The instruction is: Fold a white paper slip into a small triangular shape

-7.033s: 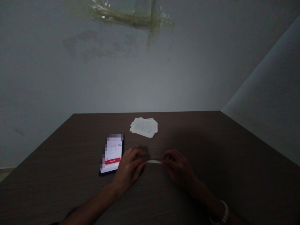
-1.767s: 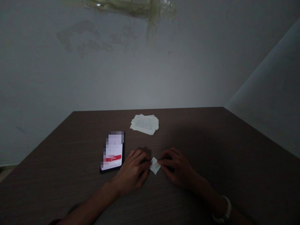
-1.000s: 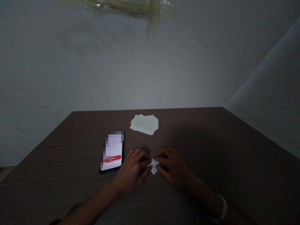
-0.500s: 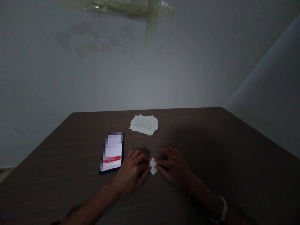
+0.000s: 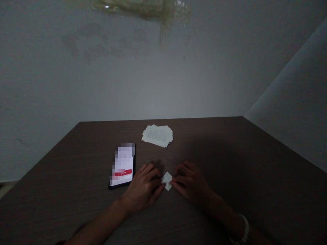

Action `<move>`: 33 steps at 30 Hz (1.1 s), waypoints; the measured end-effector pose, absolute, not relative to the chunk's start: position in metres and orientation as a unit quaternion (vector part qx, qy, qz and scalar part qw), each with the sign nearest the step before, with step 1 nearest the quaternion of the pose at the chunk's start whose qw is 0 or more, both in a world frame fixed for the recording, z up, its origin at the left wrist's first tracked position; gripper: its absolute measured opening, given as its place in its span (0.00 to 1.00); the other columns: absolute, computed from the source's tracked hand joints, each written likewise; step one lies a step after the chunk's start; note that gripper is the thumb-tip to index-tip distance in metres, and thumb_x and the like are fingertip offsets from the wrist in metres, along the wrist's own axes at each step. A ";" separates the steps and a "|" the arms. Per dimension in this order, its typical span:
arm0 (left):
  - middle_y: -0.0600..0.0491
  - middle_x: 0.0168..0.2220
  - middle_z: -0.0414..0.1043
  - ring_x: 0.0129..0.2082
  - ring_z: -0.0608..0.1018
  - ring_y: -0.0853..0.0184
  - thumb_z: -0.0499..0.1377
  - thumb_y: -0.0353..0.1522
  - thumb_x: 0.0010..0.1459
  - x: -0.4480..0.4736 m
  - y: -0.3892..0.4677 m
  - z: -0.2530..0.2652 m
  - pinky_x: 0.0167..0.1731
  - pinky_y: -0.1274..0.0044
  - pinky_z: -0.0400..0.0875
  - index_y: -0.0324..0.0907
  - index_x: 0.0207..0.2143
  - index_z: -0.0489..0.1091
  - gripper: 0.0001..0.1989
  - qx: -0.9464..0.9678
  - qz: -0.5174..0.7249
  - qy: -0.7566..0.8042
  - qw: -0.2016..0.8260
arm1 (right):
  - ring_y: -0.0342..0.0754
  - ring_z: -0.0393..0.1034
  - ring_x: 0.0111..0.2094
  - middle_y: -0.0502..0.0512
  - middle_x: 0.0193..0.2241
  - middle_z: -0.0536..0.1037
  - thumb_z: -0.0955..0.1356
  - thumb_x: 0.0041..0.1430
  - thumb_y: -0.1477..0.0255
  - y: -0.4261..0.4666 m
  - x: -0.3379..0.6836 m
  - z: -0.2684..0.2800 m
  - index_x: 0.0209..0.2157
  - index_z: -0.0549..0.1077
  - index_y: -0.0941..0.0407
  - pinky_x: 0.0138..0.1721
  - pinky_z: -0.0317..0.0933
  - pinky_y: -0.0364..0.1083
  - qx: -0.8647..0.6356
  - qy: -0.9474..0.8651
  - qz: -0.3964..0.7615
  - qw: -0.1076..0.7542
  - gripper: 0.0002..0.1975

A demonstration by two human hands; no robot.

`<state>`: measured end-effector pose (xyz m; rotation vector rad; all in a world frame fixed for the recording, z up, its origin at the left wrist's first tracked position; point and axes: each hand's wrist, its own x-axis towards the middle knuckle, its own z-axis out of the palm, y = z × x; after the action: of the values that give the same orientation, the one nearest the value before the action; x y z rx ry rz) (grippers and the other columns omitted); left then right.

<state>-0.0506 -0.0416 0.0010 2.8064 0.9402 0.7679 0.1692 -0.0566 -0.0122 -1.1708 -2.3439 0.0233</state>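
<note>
A small folded piece of printed paper (image 5: 167, 181) lies on the table like a diamond, one corner towards me. My left hand (image 5: 145, 185) has its thumb and forefinger closed on the paper's left corner. On the opposite corner, my right hand (image 5: 190, 182) pinches with thumb and forefinger, its other fingers curled. Both hands rest low over the tabletop. The fingertips cover the paper's two side corners.
A phone (image 5: 122, 166) with a lit, partly blurred screen lies left of my left hand. Farther back sits a fanned stack of printed paper sheets (image 5: 157, 135). The brown table (image 5: 84, 143) meets a grey wall (image 5: 158, 85) behind it.
My right fingertips have shifted slightly outward, and a bit more of the paper's printed face shows. My left thumb reaches a little farther onto it. The phone and stack stay put.
</note>
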 end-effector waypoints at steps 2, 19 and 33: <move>0.50 0.32 0.71 0.36 0.69 0.62 0.56 0.30 0.61 -0.051 -0.041 0.000 0.36 0.69 0.64 0.41 0.27 0.74 0.10 0.915 0.255 0.309 0.045 | 0.50 0.63 0.38 0.53 0.33 0.73 0.71 0.56 0.68 -0.058 0.169 -0.012 0.31 0.76 0.52 0.40 0.58 0.49 -0.439 -0.860 0.019 0.260 0.02; 0.50 0.32 0.69 0.37 0.68 0.61 0.55 0.29 0.60 -0.051 -0.040 -0.002 0.36 0.69 0.64 0.40 0.28 0.72 0.09 0.912 0.240 0.324 0.079 | 0.51 0.64 0.38 0.54 0.33 0.73 0.73 0.53 0.66 -0.062 0.158 -0.012 0.28 0.75 0.53 0.39 0.60 0.50 -0.499 -0.820 0.047 0.278 0.06; 0.49 0.37 0.69 0.40 0.68 0.60 0.54 0.28 0.61 -0.053 -0.040 -0.002 0.40 0.67 0.63 0.41 0.33 0.72 0.07 0.917 0.214 0.323 0.091 | 0.52 0.63 0.41 0.53 0.37 0.73 0.73 0.49 0.61 -0.064 0.162 -0.003 0.31 0.74 0.52 0.42 0.56 0.51 -0.511 -0.827 0.068 0.223 0.11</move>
<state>-0.0525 -0.0400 -0.0019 2.7254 0.9602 0.6364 0.1615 -0.0636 -0.0033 -1.4106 -2.2838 0.1879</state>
